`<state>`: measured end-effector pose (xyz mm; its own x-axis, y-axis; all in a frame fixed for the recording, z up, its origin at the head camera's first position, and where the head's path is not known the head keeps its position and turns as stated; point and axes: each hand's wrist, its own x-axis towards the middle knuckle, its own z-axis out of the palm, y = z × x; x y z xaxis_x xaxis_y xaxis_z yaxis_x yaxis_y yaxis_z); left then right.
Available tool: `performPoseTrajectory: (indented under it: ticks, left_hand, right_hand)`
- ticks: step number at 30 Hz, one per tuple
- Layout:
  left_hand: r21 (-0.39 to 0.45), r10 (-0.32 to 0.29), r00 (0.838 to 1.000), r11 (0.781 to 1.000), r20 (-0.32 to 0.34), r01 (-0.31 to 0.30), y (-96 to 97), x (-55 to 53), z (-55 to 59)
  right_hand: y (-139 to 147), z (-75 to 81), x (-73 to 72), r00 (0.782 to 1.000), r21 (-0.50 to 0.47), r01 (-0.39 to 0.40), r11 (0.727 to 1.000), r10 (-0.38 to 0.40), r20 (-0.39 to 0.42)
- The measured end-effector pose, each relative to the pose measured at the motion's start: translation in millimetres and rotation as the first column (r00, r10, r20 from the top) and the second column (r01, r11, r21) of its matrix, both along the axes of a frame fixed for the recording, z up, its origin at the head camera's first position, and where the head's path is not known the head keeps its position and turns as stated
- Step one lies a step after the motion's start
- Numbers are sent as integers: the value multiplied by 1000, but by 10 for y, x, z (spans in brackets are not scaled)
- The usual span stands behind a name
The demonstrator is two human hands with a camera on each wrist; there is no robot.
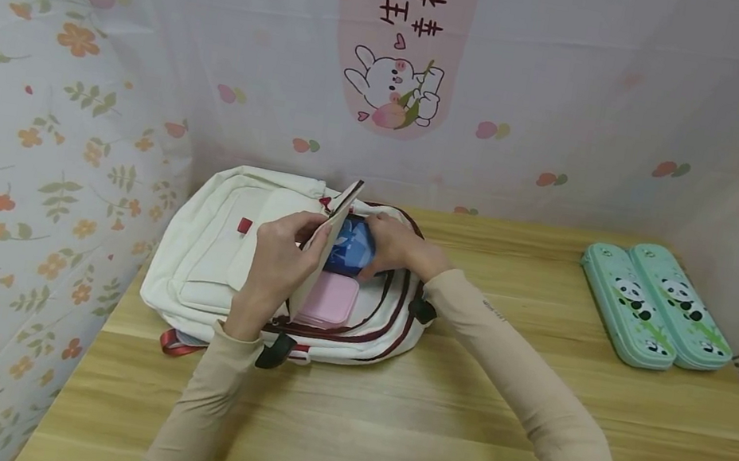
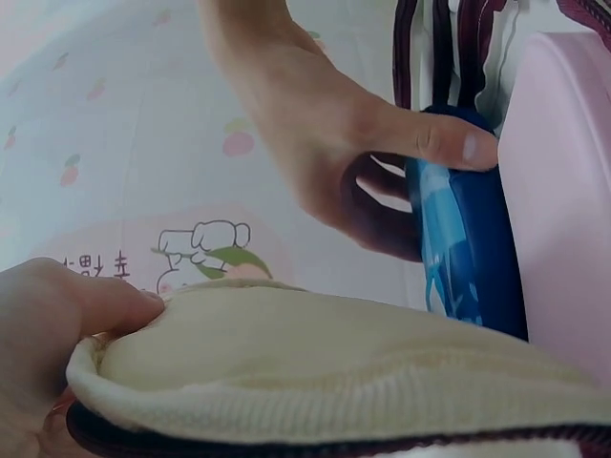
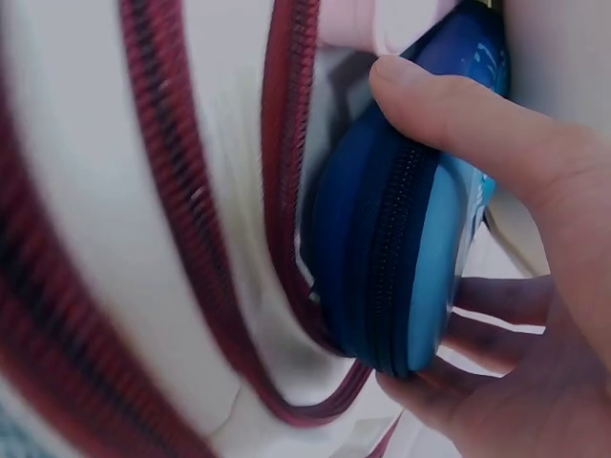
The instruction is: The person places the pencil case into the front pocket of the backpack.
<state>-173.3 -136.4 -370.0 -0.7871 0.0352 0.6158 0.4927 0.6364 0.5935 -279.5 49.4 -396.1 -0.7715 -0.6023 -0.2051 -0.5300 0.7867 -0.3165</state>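
Note:
A white backpack [image 1: 209, 237] with dark red zips lies on the wooden table, its front compartment unzipped. My left hand [image 1: 281, 261] pinches the edge of the compartment's cream-lined flap [image 2: 315, 353] and holds it raised. Inside the opening is a blue zippered case [image 3: 382, 248] with a patterned light-blue face. My right hand [image 1: 399, 247] grips this case around its end, thumb on one side and fingers on the other. Beside it, nearer the table's front, sits a pink case [image 1: 331, 301], touched by neither hand. The flap partly covers both cases in the head view.
Two mint-green pencil cases [image 1: 629, 308] with panda pictures lie side by side at the table's right. A printed cloth [image 1: 543, 97] hangs behind the table, and a flowered one [image 1: 31, 169] on the left. A red strap loop [image 1: 177, 347] sticks out from the backpack.

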Motion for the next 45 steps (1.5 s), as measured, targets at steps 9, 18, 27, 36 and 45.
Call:
performPoseTrajectory:
  ticks: [9,18,27,36,45]
  left_hand:
    - [-9,-9,1000,1000,-13,9,53,2,-8]
    - [-8,-11,1000,1000,-11,11,82,1,-17]
    - [6,-4,1000,1000,-14,4,90,17,-20]
    - [11,12,1000,1000,-10,-12,60,16,-11]
    - [-5,23,1000,1000,0,-23,6,17,-34]
  right_hand:
    - [-28,-36,-16,1000,-5,18,1000,-18,16]
    - [-64,-44,-37,999,-47,7,999,-5,33]
    - [-40,-27,15,997,31,45,999,-47,66]
    - [55,55,83,993,37,79,996,-82,81]
    - [279,94,136,996,4,60,998,-60,66]
